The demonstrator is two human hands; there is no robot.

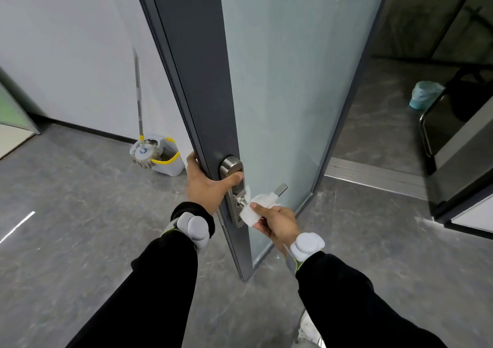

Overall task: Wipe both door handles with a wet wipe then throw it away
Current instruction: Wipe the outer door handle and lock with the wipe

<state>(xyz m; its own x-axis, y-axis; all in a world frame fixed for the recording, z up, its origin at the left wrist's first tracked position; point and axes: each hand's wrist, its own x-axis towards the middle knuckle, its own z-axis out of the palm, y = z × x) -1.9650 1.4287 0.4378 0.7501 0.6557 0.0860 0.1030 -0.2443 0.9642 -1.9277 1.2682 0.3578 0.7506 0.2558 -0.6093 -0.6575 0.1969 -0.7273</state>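
Observation:
A grey-framed frosted glass door [280,80] stands open, edge toward me. My left hand [205,184] grips the door's edge, thumb across the steel lock plate [231,166]. My right hand [277,222] holds a white wet wipe [257,206] wrapped around the steel lever handle on the near side; only the handle's tip [281,189] shows past the wipe. The handle on the door's other side is hidden. A teal waste basket [424,95] stands on the floor at the far right.
A mop [141,150] leans in a grey and yellow bucket [169,158] against the white wall behind the door, on the left. A dark glass door with a steel pull bar [426,134] stands at the right. Grey stone floor lies all around.

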